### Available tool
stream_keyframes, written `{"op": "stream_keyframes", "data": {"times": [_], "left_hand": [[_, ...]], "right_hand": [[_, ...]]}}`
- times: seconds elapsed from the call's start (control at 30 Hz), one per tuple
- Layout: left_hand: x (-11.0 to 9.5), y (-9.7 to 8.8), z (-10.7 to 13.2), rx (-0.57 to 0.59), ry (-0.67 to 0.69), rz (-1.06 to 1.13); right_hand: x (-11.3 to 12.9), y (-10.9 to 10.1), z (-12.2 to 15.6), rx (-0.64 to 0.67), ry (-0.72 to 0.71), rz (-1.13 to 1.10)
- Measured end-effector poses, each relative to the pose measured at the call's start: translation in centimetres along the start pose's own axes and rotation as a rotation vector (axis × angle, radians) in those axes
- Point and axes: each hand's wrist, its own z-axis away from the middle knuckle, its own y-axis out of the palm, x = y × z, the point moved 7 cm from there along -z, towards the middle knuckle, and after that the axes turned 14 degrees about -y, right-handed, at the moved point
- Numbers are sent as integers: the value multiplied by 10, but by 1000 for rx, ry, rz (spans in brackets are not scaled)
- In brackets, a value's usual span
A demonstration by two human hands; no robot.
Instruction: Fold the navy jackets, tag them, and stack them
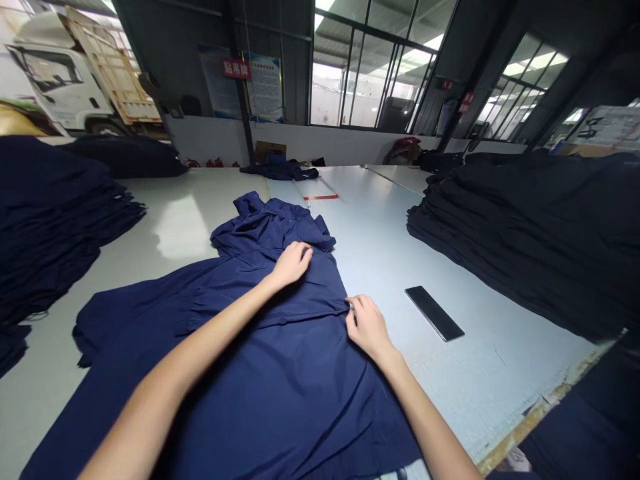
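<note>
Your L hand (293, 263) is resting on navy garment (300, 367), can't tell if gripping; R hand (369, 325) is pinching garment's R edge; phone (434, 313) is lying R of garment.

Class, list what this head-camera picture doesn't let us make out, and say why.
In the head view:
Navy garment: part cut off by the bottom edge.
Left hand: palm hidden by its own back.
Left stack: cut off by the left edge.
Right stack: cut off by the right edge.
Wall poster: print too small to read.
</note>
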Motion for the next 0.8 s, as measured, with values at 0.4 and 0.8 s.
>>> {"op": "stream_keyframes", "data": {"times": [0.4, 0.8], "left_hand": [[192, -51, 138, -50, -178, -420], [179, -51, 116, -137, -248, -254]], "right_hand": [[-1, 95, -104, 291, -77, -5], [17, 119, -125, 230, -171, 71]]}}
